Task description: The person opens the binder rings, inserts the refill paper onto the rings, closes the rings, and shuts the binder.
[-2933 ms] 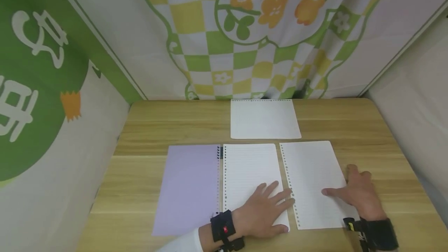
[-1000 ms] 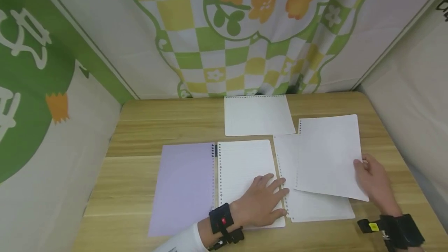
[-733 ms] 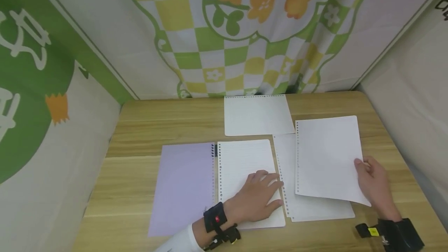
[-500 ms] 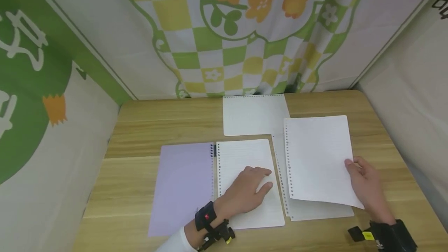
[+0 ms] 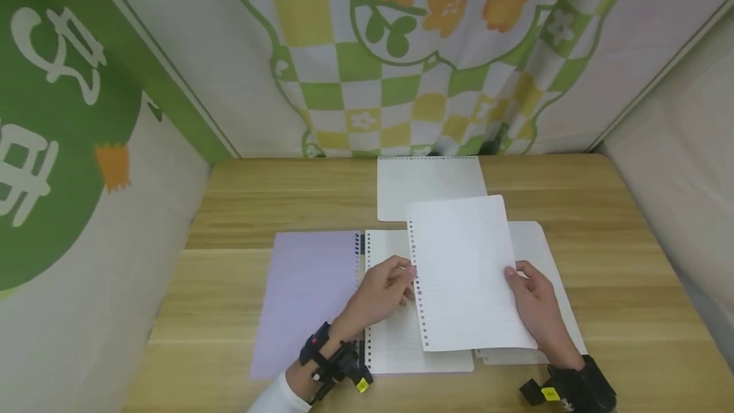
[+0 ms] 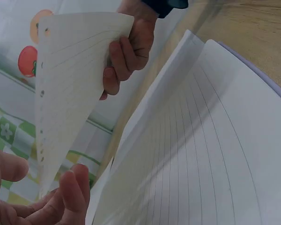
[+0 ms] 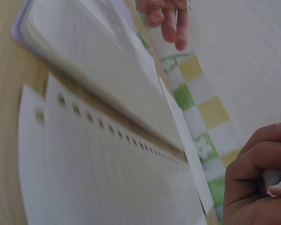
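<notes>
My right hand pinches the right edge of a white punched loose-leaf sheet, raised and tilted above the table. At the sheet's holed left edge is my left hand. The left wrist view shows its thumb and fingers parted around the sheet's near end; contact is unclear. Beneath lies an open loose-leaf notebook with a purple cover on the left and lined pages on the right, partly hidden by the held sheet. More loose sheets lie to the right, their punched edges plain in the right wrist view.
Another white sheet lies crosswise at the back, against the patterned curtain. All of it rests on a wooden table. Fabric walls stand on the left and right. Each wrist wears a strapped camera.
The right hand has lifted a sheet off the right-hand stack and carried it left over the notebook. The left hand has risen from the lined pages to the sheet's holed edge.
</notes>
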`<state>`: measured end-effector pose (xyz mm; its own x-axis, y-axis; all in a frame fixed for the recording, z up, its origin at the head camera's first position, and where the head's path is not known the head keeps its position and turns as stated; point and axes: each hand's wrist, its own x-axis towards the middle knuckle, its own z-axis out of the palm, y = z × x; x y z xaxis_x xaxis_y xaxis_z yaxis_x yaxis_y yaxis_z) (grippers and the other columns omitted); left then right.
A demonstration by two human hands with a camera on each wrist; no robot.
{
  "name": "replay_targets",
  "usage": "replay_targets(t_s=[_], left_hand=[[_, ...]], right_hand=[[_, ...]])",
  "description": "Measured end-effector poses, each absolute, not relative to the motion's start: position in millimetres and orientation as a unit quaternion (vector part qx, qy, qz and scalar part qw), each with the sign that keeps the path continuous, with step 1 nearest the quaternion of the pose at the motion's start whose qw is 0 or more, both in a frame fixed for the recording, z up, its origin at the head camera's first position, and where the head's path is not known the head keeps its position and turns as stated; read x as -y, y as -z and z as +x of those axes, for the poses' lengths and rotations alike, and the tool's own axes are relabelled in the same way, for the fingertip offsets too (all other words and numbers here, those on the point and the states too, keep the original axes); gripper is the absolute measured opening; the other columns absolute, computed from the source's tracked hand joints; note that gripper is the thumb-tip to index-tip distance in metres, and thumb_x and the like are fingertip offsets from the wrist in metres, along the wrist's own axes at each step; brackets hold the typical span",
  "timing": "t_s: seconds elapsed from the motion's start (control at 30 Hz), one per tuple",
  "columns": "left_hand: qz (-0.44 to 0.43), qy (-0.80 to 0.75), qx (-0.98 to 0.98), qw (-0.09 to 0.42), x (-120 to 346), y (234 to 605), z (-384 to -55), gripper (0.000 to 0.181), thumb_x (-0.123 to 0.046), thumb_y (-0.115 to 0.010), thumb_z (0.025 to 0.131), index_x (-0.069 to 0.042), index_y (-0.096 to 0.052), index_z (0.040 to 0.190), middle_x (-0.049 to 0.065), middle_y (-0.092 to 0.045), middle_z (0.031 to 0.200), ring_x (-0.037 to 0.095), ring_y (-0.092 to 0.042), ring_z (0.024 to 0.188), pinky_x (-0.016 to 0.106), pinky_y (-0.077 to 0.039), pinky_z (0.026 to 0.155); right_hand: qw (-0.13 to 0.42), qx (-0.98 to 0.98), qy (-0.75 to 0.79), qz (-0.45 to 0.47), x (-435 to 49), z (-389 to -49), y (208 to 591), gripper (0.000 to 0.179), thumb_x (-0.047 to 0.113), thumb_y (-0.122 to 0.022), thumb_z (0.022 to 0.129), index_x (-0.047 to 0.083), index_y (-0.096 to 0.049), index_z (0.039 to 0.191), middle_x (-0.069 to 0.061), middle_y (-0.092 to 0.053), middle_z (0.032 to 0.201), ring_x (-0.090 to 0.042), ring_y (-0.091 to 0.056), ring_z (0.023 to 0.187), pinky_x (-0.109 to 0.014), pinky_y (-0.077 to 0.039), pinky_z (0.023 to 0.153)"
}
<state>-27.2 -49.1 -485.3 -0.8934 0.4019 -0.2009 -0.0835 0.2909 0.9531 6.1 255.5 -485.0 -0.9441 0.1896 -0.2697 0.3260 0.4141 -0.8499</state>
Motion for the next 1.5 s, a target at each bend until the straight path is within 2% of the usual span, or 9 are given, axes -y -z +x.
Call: replay_targets(t_s=[0.2, 0.43, 0.53, 0.73, 0.87, 0.97, 1.13, 1.33, 1.5], left_hand=[[0.064, -0.590, -0.788, 0.165, 61, 493, -24, 0.029, -0.032, -0.052, 0.114, -0.008, -0.067, 0.109, -0.001, -0.065, 0.068, 0.014, -0.062, 0.055, 0.023, -0.048, 0.049], [0.056, -0.583, -0.798, 0.143, 82, 494, -17, 0.026, -0.025, -0.052, 0.113, -0.010, -0.060, 0.094, -0.006, -0.048, 0.060, 0.007, -0.044, 0.048, 0.017, -0.033, 0.044], [0.059, -0.580, -0.800, 0.144, 92, 495, -13, 0.025, -0.026, -0.053, 0.113, -0.010, -0.061, 0.094, -0.007, -0.048, 0.062, 0.007, -0.042, 0.050, 0.018, -0.033, 0.045], [0.043, -0.559, -0.814, 0.153, 106, 500, -9, 0.025, -0.028, -0.057, 0.111, -0.011, -0.064, 0.094, -0.006, -0.045, 0.062, 0.008, -0.039, 0.052, 0.020, -0.031, 0.048], [0.024, -0.539, -0.828, 0.151, 111, 501, -8, 0.025, -0.031, -0.059, 0.110, -0.009, -0.072, 0.115, -0.004, -0.070, 0.079, 0.010, -0.054, 0.060, 0.022, -0.042, 0.052], [0.011, -0.503, -0.855, 0.126, 113, 500, -8, 0.030, -0.032, -0.061, 0.109, -0.009, -0.070, 0.126, -0.002, -0.078, 0.098, 0.012, -0.061, 0.066, 0.025, -0.048, 0.056], [0.033, -0.408, -0.910, 0.060, 114, 498, -10, 0.030, -0.029, -0.067, 0.106, -0.010, -0.067, 0.129, -0.004, -0.070, 0.102, 0.013, -0.059, 0.078, 0.028, -0.049, 0.067], [0.132, -0.308, -0.941, 0.045, 112, 495, -18, 0.051, -0.032, -0.068, 0.105, -0.009, -0.058, 0.149, 0.009, -0.057, 0.153, 0.031, -0.052, 0.131, 0.048, -0.047, 0.107], [0.178, -0.253, -0.950, 0.054, 112, 494, -23, 0.060, -0.035, -0.063, 0.107, -0.007, -0.050, 0.159, 0.013, -0.038, 0.171, 0.044, -0.041, 0.145, 0.061, -0.039, 0.112]], right_hand=[[0.081, -0.812, 0.562, 0.134, -224, 10, 492, 0.041, 0.037, -0.045, 0.116, 0.000, -0.058, 0.131, -0.006, -0.074, 0.080, -0.019, -0.069, 0.065, -0.028, -0.054, 0.061], [0.094, -0.806, 0.571, 0.125, -201, 7, 495, 0.042, 0.039, -0.043, 0.116, 0.001, -0.059, 0.126, -0.014, -0.072, 0.099, -0.019, -0.069, 0.081, -0.029, -0.056, 0.069], [0.095, -0.817, 0.556, 0.120, -193, 3, 497, 0.044, 0.042, -0.044, 0.115, 0.001, -0.061, 0.119, -0.013, -0.072, 0.092, -0.021, -0.068, 0.075, -0.029, -0.055, 0.064], [0.075, -0.838, 0.533, 0.092, -180, 1, 506, 0.042, 0.038, -0.046, 0.116, 0.000, -0.063, 0.108, -0.006, -0.061, 0.058, -0.021, -0.059, 0.050, -0.029, -0.046, 0.047], [0.061, -0.843, 0.527, 0.088, -176, 1, 512, 0.040, 0.036, -0.044, 0.116, 0.002, -0.061, 0.106, -0.003, -0.052, 0.053, -0.019, -0.052, 0.046, -0.028, -0.041, 0.044], [0.067, -0.842, 0.528, 0.092, -175, 1, 514, 0.041, 0.038, -0.043, 0.116, 0.002, -0.061, 0.109, -0.004, -0.057, 0.058, -0.019, -0.055, 0.048, -0.028, -0.044, 0.046], [0.080, -0.841, 0.526, 0.097, -173, 0, 517, 0.044, 0.039, -0.042, 0.116, 0.001, -0.063, 0.117, -0.006, -0.065, 0.065, -0.020, -0.062, 0.053, -0.029, -0.050, 0.049], [0.082, -0.855, 0.503, 0.096, -172, 0, 517, 0.044, 0.037, -0.042, 0.117, -0.001, -0.064, 0.118, -0.002, -0.056, 0.057, -0.017, -0.057, 0.050, -0.027, -0.046, 0.047], [0.085, -0.856, 0.500, 0.102, -171, -2, 519, 0.040, 0.034, -0.045, 0.116, -0.001, -0.065, 0.114, -0.001, -0.052, 0.055, -0.018, -0.055, 0.048, -0.027, -0.044, 0.045]])
